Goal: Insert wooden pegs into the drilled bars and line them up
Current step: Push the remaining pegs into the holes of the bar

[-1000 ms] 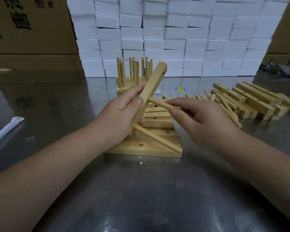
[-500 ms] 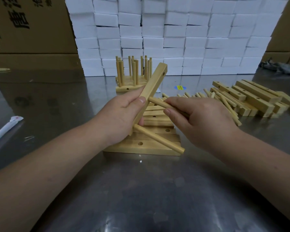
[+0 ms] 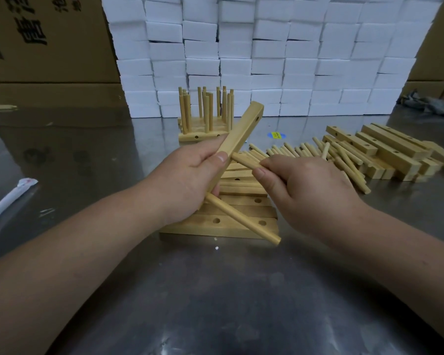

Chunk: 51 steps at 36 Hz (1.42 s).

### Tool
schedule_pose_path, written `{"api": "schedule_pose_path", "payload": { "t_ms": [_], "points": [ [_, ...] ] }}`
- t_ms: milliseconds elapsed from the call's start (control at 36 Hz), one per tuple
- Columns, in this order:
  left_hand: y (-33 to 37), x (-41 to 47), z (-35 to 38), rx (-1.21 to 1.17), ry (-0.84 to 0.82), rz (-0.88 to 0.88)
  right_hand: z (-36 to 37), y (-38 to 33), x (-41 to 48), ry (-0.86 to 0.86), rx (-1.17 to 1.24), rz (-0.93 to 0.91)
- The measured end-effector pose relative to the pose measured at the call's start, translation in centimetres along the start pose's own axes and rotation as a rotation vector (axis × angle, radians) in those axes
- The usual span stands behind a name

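Right hand [image 3: 305, 190] has crept in towards the bar over the last second, and less of the second peg [image 3: 245, 160] now shows between its fingertips and the wood. That reads as the peg going into its hole, though how deep it sits is hidden behind the left thumb. The left hand [image 3: 187, 180] is wrapped firmly round the lower half of the drilled bar [image 3: 239, 139], holding it tilted with its top end leaning away to the right, an open hole showing near that end. The right hand pinches the peg between thumb and fingers, its tip meeting the bar's side just beside the left thumb. Lower down, the first peg [image 3: 241, 219] is already seated and juts out towards the camera. So it's one in, one going in, and at least one hole left on this bar. Beneath the hands lies a row of drilled bars [image 3: 223, 226] flat on the steel surface [image 3: 215, 290]. Loose pegs [image 3: 292, 151] lie just beyond the right hand, more bars [image 3: 385, 152] are heaped further right, and finished bars with upright pegs [image 3: 205, 116] stand lined up at the back.
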<state>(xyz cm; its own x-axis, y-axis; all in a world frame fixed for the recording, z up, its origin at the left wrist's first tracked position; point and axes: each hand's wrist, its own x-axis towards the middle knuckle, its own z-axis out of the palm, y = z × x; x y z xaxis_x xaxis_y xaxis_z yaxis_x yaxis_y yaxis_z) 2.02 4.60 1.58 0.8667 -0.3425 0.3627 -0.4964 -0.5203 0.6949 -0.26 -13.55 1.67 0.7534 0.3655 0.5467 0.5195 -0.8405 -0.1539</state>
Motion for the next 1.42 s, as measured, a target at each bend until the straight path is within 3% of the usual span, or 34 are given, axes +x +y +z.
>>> {"api": "schedule_pose_path", "payload": {
  "t_ms": [528, 750, 1111, 1306, 1361, 1417],
  "points": [
    [-0.1, -0.1, -0.1, -0.012, -0.018, 0.074, 1.3, 0.5, -0.1, -0.139, 0.880, 0.427],
    [0.2, -0.2, -0.2, -0.067, -0.016, 0.073, 1.0, 0.5, 0.0, -0.309, 1.242, 0.542],
    [-0.1, 0.0, 0.0, -0.018, 0.056, 0.006, 1.5, 0.5, 0.8, -0.161, 1.029, 0.494],
    [-0.8, 0.4, 0.0, -0.115, 0.212, -0.097, 1.1, 1.7, 1.1, -0.024, 1.015, 0.564],
    [-0.9, 0.6, -0.2, -0.122, 0.259, -0.123, 0.9, 2.5, 1.0, 0.051, 0.865, 0.554],
    [-1.1, 0.7, -0.3, -0.148, 0.303, -0.155, 0.8, 3.7, 1.0, 0.114, 0.561, 0.512]
  ]
}}
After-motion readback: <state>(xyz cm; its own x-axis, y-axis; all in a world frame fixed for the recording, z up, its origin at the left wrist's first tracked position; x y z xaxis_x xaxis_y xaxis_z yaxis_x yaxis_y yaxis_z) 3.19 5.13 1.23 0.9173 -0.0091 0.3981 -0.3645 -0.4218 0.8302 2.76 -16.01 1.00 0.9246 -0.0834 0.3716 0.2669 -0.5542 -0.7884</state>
